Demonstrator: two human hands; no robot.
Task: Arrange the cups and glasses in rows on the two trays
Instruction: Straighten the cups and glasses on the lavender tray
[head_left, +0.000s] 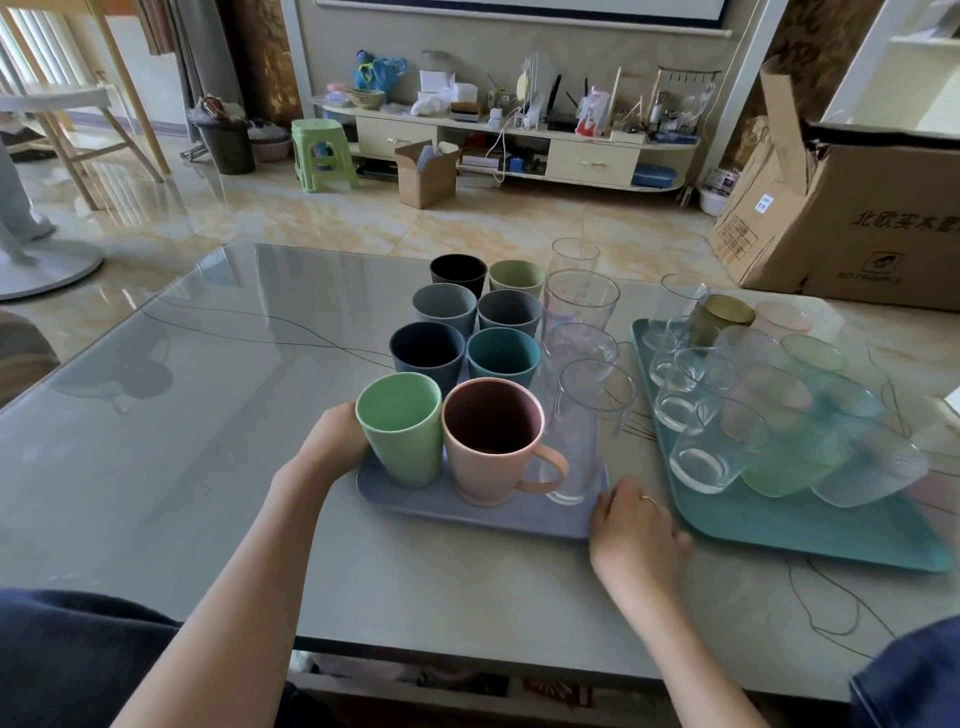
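Grey tray gripped; both hands' fingers at edges

Head camera (single view) looks forward-down, close over table

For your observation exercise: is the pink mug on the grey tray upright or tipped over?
Upright. The pink mug stands on its base on the grey tray, open mouth facing up, handle to the side.

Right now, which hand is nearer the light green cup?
Left. The left hand touches the light green cup at its left side; the right hand rests at the grey tray's near-right corner.
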